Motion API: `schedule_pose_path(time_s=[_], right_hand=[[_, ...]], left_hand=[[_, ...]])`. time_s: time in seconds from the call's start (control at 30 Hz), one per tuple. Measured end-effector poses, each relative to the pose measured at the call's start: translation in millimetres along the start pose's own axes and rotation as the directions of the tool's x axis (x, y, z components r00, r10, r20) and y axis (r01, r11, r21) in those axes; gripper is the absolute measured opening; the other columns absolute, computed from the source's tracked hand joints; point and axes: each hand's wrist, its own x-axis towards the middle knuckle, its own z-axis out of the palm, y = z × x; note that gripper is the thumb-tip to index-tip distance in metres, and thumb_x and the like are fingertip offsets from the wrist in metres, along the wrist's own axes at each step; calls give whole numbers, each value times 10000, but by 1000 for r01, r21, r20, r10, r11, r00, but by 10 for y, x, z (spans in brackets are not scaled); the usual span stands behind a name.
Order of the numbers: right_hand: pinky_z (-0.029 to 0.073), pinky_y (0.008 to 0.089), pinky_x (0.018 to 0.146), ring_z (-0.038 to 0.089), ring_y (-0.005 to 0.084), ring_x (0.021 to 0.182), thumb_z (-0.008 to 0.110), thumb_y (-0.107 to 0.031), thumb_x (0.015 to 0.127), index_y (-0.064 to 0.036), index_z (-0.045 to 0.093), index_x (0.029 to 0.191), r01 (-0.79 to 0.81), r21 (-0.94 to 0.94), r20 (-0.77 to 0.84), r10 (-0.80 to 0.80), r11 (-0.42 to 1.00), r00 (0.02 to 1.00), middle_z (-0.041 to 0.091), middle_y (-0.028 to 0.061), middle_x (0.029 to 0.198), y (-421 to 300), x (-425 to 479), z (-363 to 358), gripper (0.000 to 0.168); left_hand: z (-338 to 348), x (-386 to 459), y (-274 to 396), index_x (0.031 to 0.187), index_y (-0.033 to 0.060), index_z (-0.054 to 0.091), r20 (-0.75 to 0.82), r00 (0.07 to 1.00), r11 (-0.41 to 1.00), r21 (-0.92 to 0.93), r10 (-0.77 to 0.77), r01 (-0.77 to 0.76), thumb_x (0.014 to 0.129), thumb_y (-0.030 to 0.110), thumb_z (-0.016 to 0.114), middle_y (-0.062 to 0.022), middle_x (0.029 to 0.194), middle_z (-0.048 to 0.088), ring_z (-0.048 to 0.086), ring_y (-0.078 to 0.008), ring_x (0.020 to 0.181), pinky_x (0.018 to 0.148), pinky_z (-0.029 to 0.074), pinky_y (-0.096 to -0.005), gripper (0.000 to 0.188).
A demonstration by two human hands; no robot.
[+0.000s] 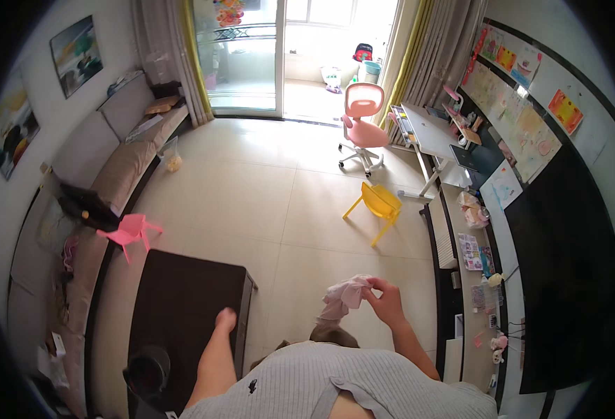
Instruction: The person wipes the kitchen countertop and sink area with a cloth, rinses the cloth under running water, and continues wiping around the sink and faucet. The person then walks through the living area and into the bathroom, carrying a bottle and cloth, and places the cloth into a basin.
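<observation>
Between the thumb and fingers of my right hand (386, 301) a crumpled pale pink cloth (343, 294) is pinched by its edge. It hangs in front of my body, above the tiled floor, and its lower end falls near my knee. My left hand (226, 319) is over the right-hand side of a dark brown coffee table (187, 283). Its fingers point away and are hidden, so their pose does not show; no object is visible in it. A dark, round-topped appliance or container (150, 366) stands on the table, left of my left forearm.
A pink child's chair (129, 229) stands beyond the coffee table, by the sofa (124, 170). Ahead on the right are a yellow child's chair (380, 199), a pink swivel chair (366, 131) and a desk (428, 128). A long TV cabinet (477, 319) bearing small items runs along my right.
</observation>
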Motion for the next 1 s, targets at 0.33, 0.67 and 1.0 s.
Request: schedule_pose_path(time_s=[0.33, 0.67, 1.0], right_hand=[[515, 336, 721, 677, 256, 802, 670, -192, 780, -13, 665, 1010, -53, 45, 54, 50, 998, 997, 685, 169, 876, 869, 3065, 525, 292], [510, 328, 754, 666, 255, 840, 683, -156, 798, 8, 662, 994, 158, -30, 152, -152, 987, 977, 683, 160, 898, 764, 6505, 1099, 256], [506, 299, 701, 663, 207, 762, 693, -149, 790, 12, 660, 994, 5, 41, 116, -10, 999, 993, 692, 138, 848, 999, 9310, 2081, 263]], left_hand=[[-792, 2798, 3299, 1159, 89, 614, -9, 869, 832, -284, 495, -477, 905, 267, 548, -134, 1093, 664, 642, -279, 986, 851, 502, -365, 318], [-395, 3487, 1289, 1022, 8, 678, 306, 859, 900, -16, -410, 435, 805, 227, 586, -158, 1074, 668, 646, -285, 1004, 819, 506, -414, 322], [-1677, 6543, 2672, 1125, 7, 606, 300, 823, 854, -45, -483, 518, 871, 225, 535, -165, 1173, 609, 633, -265, 989, 808, 507, -396, 342]])
